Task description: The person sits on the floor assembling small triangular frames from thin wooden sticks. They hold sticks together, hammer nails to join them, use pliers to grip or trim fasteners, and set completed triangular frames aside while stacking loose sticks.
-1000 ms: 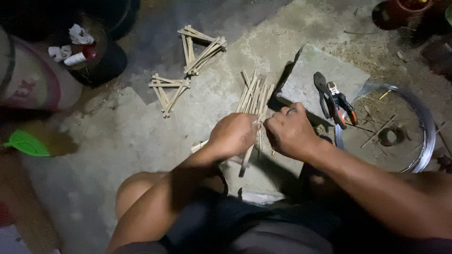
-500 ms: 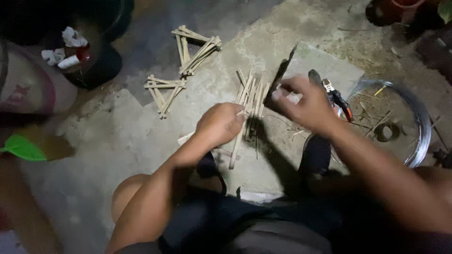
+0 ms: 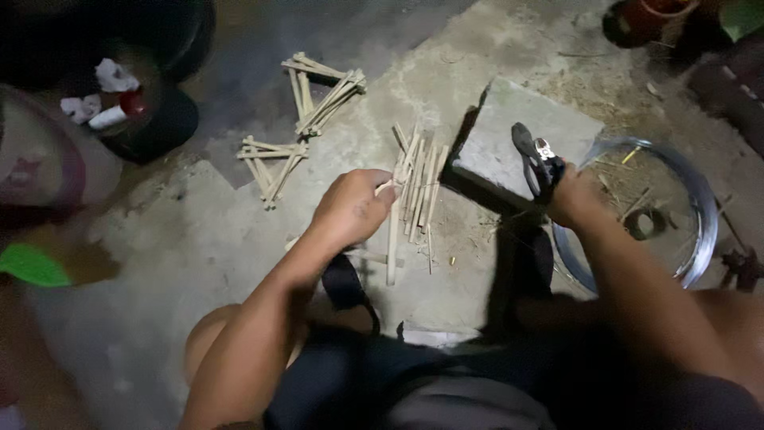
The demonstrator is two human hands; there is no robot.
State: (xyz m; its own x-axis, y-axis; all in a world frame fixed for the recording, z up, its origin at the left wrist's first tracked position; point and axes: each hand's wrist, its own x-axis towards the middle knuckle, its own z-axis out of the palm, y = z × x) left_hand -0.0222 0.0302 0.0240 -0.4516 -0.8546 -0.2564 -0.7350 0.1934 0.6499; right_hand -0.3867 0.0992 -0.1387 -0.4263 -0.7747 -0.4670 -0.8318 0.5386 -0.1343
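My left hand [image 3: 350,209] is closed on a thin bamboo stick [image 3: 391,239] that points down toward me, just left of a loose pile of bamboo sticks [image 3: 420,179] lying on the concrete floor. My right hand [image 3: 574,195] grips a pair of dark pliers [image 3: 535,158] by the handles, jaws pointing away, over the near edge of a flat grey stone slab [image 3: 525,131]. A coil of grey wire [image 3: 691,209] lies right of that hand.
Two tied bamboo-stick frames [image 3: 325,94] [image 3: 272,159] lie on the floor at the back left. A dark round container with white and red items [image 3: 119,95] stands far left, a green object [image 3: 32,264] below it. A pot [image 3: 649,17] sits top right.
My right hand left the sticks, reached right to the slab and picked up the pliers. My left hand stayed at the sticks, holding one.
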